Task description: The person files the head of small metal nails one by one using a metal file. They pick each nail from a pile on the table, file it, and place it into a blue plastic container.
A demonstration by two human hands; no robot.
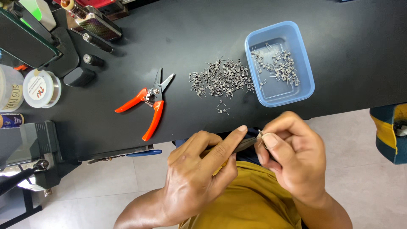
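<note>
- Left hand [193, 178] and right hand [292, 159] — both bare, with no gloves, rings or watch
- Forearms uncovered, no sleeves
- Mustard-yellow garment — covering the torso below

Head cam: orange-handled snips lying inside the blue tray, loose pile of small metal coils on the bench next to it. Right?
Not quite. The orange-handled snips lie on the black bench, left of the coil pile, not inside the blue tray. The tray holds only more small coils. The head view shows this.

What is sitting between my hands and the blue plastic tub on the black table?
Nothing visible blocks it. The hands, pinching a small metal coil against a dark tool, hover just off the table edge; the blue plastic tub lies beyond. The loose coil pile sits left of that path.
</note>
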